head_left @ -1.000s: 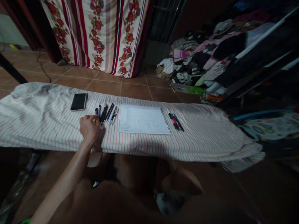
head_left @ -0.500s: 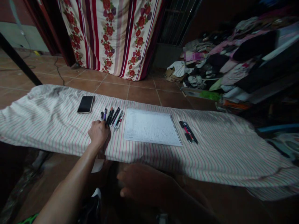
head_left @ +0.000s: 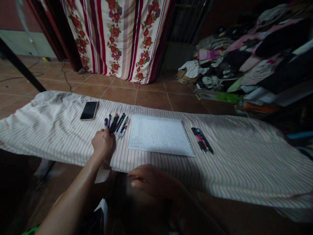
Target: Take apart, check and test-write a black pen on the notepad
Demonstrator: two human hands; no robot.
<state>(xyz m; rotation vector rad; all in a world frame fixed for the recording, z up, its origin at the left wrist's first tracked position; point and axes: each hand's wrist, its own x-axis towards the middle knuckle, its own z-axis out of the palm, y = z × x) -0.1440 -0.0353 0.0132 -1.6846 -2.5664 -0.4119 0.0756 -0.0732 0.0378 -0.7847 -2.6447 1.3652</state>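
My left hand (head_left: 102, 142) rests on the striped cloth with its fingers curled over the near ends of a row of several pens (head_left: 117, 122); what the fingers grip, if anything, is hidden. Right of the pens lies a spiral notebook (head_left: 159, 134), open to a white page. A few more pens (head_left: 202, 140) lie to the right of the notebook. My right hand (head_left: 153, 181) hovers low in the dark foreground in front of the cloth's near edge, fingers loosely bent, nothing in it.
A black phone (head_left: 89, 110) lies on the striped cloth (head_left: 244, 160) left of the pens. Behind are a tiled floor, a floral curtain (head_left: 117, 36) and a heap of clothes (head_left: 234, 62) at the right.
My right hand has risen into view in the foreground and moved toward the cloth. My left hand stays at the pens. The view has shifted slightly.
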